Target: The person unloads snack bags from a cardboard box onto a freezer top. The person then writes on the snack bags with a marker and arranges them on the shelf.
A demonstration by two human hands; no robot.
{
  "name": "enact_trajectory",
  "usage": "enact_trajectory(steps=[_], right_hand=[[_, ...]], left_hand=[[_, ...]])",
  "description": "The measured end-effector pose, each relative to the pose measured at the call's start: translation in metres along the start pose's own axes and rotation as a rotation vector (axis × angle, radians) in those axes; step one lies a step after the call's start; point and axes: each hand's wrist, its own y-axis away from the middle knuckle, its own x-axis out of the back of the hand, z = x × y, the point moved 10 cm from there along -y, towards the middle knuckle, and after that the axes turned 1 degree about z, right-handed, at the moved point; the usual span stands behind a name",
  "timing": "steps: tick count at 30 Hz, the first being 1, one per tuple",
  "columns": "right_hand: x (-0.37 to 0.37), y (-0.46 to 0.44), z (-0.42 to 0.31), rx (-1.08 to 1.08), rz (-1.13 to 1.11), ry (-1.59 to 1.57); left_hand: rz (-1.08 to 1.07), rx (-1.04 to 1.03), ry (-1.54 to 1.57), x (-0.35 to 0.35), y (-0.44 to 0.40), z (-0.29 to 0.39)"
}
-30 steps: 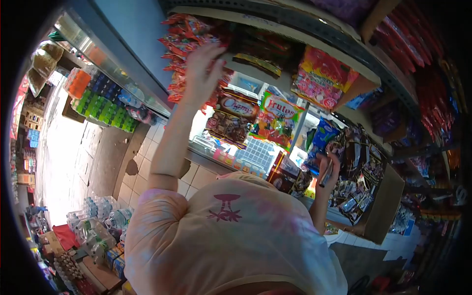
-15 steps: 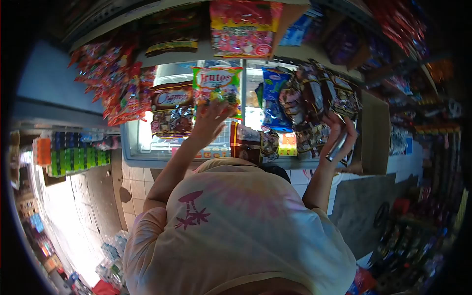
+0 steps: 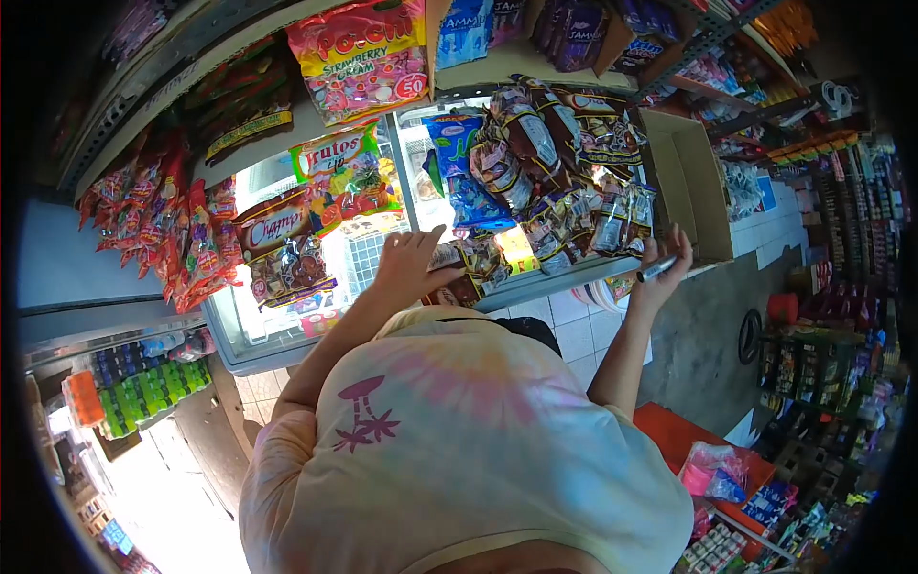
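Note:
My left hand [image 3: 413, 266], fingers spread, is over the glass top of the freezer case [image 3: 229, 349], at the left end of a brown candy bag [image 3: 466, 285]; whether it touches the bag I cannot tell. In my right hand [image 3: 666, 277] is a short, silver-and-dark marker [image 3: 657, 269], held near the front of the cardboard box [image 3: 690, 191]. A green Frutos bag [image 3: 346, 177] and a brown Champi bag [image 3: 287, 244] lie left of centre. To the right, a blue candy bag [image 3: 462, 172] rests beside several brown candy bags [image 3: 521, 143].
Above the case runs a shelf with a pink Potchi bag [image 3: 363, 62] and blue packs [image 3: 464, 33]. Red candy packs [image 3: 163, 220] hang at the left. Crowded shelves [image 3: 822, 364] and a red table [image 3: 669, 430] stand at the right.
The view has turned. My left hand has left the Frutos bag and moved toward the nearer brown bag. My right hand, with the marker, has drawn away from the brown bags.

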Motion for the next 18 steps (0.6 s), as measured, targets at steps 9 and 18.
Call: enact_trajectory(steps=[9, 18], right_hand=[[-0.109, 0.098, 0.024, 0.177, -0.513, 0.258], [-0.128, 0.116, 0.040, 0.303, -0.590, 0.494]], left_hand=[[-0.123, 0.102, 0.290, -0.004, 0.006, -0.019], [-0.252, 0.119, 0.565, 0.004, 0.027, 0.000]])
